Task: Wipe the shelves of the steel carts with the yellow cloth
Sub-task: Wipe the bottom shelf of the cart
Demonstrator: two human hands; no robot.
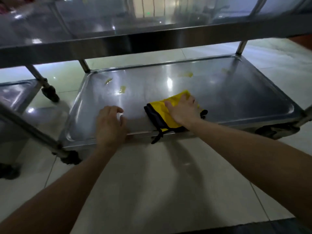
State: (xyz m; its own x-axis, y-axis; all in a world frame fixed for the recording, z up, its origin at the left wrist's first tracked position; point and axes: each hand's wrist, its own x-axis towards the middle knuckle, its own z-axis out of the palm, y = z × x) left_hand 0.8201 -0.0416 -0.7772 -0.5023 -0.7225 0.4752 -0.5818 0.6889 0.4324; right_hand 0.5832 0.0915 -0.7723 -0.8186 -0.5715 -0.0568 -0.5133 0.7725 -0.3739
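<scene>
On lower shelf, cloth under right hand

Hands two; yellow cloth one; steel carts two.

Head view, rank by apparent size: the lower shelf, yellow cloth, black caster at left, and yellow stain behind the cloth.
Largest to smallest:
1. lower shelf
2. yellow cloth, partly under the right hand
3. black caster
4. yellow stain, farther from camera
</scene>
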